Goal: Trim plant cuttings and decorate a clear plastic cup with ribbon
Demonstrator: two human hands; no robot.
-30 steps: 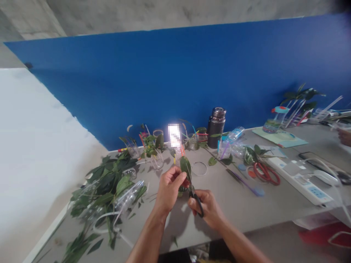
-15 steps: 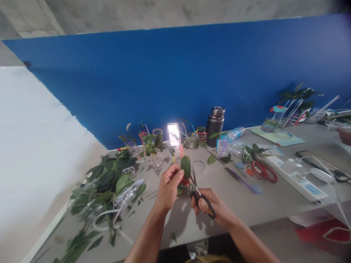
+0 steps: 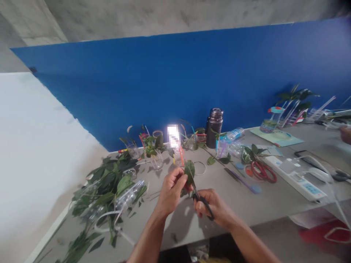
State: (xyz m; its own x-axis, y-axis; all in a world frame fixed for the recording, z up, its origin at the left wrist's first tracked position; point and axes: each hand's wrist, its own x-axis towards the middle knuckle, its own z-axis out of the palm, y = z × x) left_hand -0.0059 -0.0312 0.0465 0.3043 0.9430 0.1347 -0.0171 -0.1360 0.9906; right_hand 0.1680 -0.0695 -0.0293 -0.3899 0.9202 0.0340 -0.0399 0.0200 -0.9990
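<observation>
Gripping leaf (image 3: 189,171) in left fingers (image 3: 182,180), scissors (image 3: 203,202) in right fingers (image 3: 201,207); could nick left fingers by slipping, with blades (image 3: 193,182) alongside.

Remotely, I monitor a grey table (image 3: 263,201) supporting a leaf pile (image 3: 109,173), dark flask (image 3: 214,126), power strip (image 3: 285,173) and pale green sheet (image 3: 292,140).
</observation>
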